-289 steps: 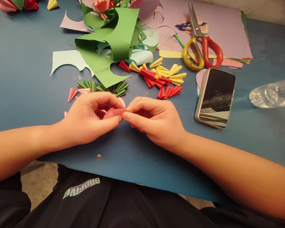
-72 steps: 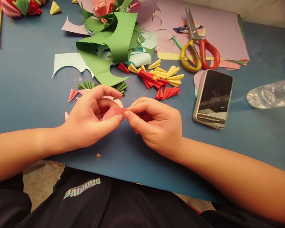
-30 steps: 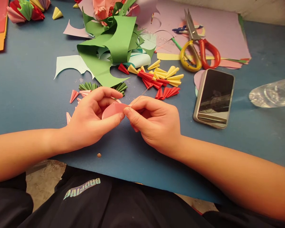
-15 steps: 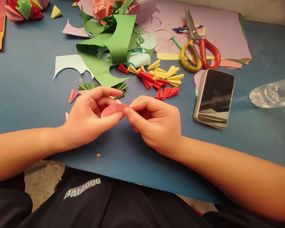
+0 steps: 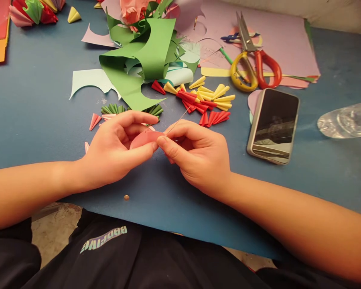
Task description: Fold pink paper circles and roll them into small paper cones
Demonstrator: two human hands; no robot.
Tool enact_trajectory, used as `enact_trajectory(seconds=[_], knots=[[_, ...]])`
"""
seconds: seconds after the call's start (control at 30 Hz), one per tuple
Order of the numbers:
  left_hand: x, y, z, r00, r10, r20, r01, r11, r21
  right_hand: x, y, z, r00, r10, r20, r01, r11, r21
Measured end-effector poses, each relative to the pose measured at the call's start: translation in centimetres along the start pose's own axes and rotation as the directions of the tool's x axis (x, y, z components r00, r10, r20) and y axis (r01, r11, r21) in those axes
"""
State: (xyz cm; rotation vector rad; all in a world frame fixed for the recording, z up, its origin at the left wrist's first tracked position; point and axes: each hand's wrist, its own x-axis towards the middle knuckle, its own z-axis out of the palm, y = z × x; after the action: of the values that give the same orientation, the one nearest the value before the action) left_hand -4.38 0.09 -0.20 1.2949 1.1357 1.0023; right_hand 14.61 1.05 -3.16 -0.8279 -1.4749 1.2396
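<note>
A curved piece of pink paper is held between my two hands over the blue table. My left hand grips it with the thumb in front and the fingers curled behind. The thumb and forefinger of my right hand pinch its right tip. A thin needle-like stick points up and right from the right fingers; its lower end is hidden. Just beyond the hands lie small green paper cones, a pink paper cone, red paper cones and yellow paper cones.
Green paper offcuts are heaped at the back middle. Scissors lie on mauve paper sheets. A phone and a clear plastic bottle are on the right. Folded paper shapes sit at the back left.
The pink paper, rolled at its edge in the oldest frame, shows a smoother curved face now. Both hands keep nearly the same grip and place; the view shifts slightly.
</note>
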Motion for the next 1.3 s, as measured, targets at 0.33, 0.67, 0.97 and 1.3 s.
enact_trajectory(seconds=[0.33, 0.67, 0.97, 1.3], knots=[[-0.06, 0.15, -0.1, 1.0, -0.023, 0.012, 0.023, 1.0, -0.001, -0.08, -0.17, -0.41, 0.994, -0.105, 0.037, 0.108, 0.991, -0.081], [-0.21, 0.23, -0.2, 0.999, -0.041, -0.014, 0.041, 0.998, 0.047, 0.05, -0.22, -0.26, 0.999, 0.029, 0.023, -0.03, 0.999, 0.034], [-0.2, 0.38, -0.45, 0.999, -0.044, 0.029, 0.041, 0.995, 0.093, 0.44, -0.42, -0.54, 0.996, 0.043, 0.08, -0.048, 0.997, 0.066], [-0.28, 0.56, -0.44, 0.999, -0.023, 0.045, 0.018, 0.995, 0.102, 0.59, -0.81, -0.82, 0.993, 0.008, 0.118, -0.004, 0.999, -0.032]])
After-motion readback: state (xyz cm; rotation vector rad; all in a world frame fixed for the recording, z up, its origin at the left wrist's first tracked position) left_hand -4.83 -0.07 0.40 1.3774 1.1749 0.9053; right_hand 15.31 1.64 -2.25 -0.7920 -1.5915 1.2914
